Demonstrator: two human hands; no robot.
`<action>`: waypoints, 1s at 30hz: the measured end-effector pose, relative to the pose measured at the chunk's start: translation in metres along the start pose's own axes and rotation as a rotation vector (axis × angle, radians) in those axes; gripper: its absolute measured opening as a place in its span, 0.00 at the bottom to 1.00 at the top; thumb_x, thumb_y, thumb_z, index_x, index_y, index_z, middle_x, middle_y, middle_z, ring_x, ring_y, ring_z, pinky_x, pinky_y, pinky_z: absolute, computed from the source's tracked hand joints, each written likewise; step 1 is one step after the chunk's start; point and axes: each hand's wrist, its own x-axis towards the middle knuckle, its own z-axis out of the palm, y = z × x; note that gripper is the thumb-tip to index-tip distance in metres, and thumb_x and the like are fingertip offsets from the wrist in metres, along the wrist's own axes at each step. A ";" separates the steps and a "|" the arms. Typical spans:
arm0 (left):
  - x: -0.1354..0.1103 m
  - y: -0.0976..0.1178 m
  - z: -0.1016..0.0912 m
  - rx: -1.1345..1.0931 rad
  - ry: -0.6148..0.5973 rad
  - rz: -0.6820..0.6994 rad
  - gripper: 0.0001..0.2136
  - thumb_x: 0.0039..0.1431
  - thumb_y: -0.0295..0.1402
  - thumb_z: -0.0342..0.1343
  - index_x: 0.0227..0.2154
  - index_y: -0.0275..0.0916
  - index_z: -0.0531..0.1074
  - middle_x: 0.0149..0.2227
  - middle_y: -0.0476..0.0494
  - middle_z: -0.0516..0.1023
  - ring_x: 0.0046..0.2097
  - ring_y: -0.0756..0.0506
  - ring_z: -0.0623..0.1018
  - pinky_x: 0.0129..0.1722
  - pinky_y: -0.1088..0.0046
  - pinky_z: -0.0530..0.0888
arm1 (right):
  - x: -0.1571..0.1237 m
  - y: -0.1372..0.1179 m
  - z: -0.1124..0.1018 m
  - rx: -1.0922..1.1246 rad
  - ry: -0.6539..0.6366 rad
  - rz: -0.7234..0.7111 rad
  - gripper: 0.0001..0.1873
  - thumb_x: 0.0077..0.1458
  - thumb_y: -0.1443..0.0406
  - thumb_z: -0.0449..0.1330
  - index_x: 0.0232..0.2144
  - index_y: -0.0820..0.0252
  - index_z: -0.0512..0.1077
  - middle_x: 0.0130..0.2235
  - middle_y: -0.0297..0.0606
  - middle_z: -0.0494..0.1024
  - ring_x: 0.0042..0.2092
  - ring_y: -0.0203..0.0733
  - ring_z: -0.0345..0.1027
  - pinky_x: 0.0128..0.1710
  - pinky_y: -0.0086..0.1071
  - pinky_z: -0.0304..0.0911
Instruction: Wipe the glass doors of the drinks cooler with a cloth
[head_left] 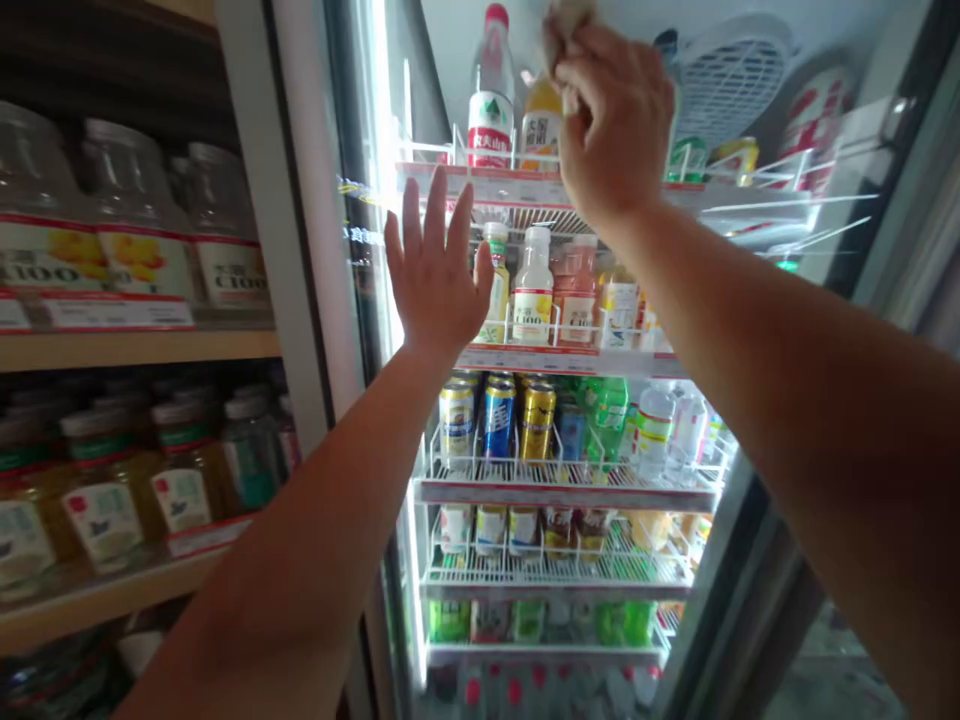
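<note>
My left hand (pixel 439 275) is open with spread fingers. It is raised at the left side of the lit drinks fridge, in front of the upper shelves; I cannot tell whether it touches anything. Higher up, my right hand (pixel 619 115) is closed on a crumpled greyish-brown cloth (pixel 564 32), partly hidden by the fingers and blurred. Beside that hand on the top shelf (pixel 480 180) stand a red-capped water bottle (pixel 491 100) and an orange drink bottle (pixel 540 125), the latter partly covered by my hand.
Below, wire shelves hold juice bottles (pixel 532 290), beer cans (pixel 499 415) and green bottles (pixel 607 410). A round white vent grille (pixel 739 75) sits at the upper back. On the left, a wooden shelf (pixel 142 348) carries large drink bottles (pixel 139 220), beside the fridge's grey frame (pixel 289 200).
</note>
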 end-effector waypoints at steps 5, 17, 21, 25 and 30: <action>-0.002 0.002 -0.002 0.008 0.023 0.006 0.26 0.68 0.41 0.44 0.68 0.49 0.57 0.72 0.59 0.49 0.74 0.44 0.43 0.74 0.51 0.42 | -0.008 -0.001 -0.003 0.002 -0.062 -0.242 0.19 0.63 0.68 0.54 0.55 0.52 0.71 0.63 0.27 0.70 0.62 0.50 0.61 0.63 0.49 0.59; 0.001 0.003 -0.002 -0.010 -0.043 -0.044 0.29 0.67 0.40 0.46 0.70 0.45 0.55 0.73 0.59 0.46 0.74 0.45 0.40 0.74 0.53 0.36 | -0.017 0.010 0.001 0.053 0.147 0.260 0.23 0.63 0.69 0.47 0.56 0.60 0.73 0.64 0.38 0.68 0.66 0.55 0.57 0.65 0.58 0.50; 0.000 0.003 -0.002 -0.066 -0.033 -0.039 0.28 0.68 0.43 0.44 0.69 0.48 0.55 0.72 0.61 0.47 0.74 0.47 0.39 0.73 0.53 0.36 | -0.032 0.006 -0.005 0.035 -0.028 -0.153 0.21 0.62 0.69 0.54 0.56 0.55 0.72 0.63 0.31 0.71 0.64 0.48 0.59 0.65 0.45 0.55; 0.002 0.002 0.000 -0.080 -0.036 -0.043 0.29 0.68 0.45 0.45 0.69 0.46 0.54 0.73 0.60 0.47 0.74 0.45 0.39 0.72 0.51 0.33 | -0.035 0.012 -0.017 0.014 -0.159 -0.382 0.20 0.65 0.66 0.54 0.58 0.51 0.70 0.64 0.25 0.69 0.64 0.44 0.59 0.65 0.44 0.57; 0.002 0.002 -0.001 -0.027 -0.042 -0.050 0.28 0.67 0.43 0.46 0.69 0.45 0.56 0.73 0.59 0.47 0.74 0.45 0.40 0.73 0.56 0.35 | -0.010 0.054 -0.030 -0.104 -0.106 -0.131 0.26 0.58 0.71 0.56 0.58 0.50 0.70 0.66 0.28 0.66 0.64 0.53 0.60 0.62 0.54 0.59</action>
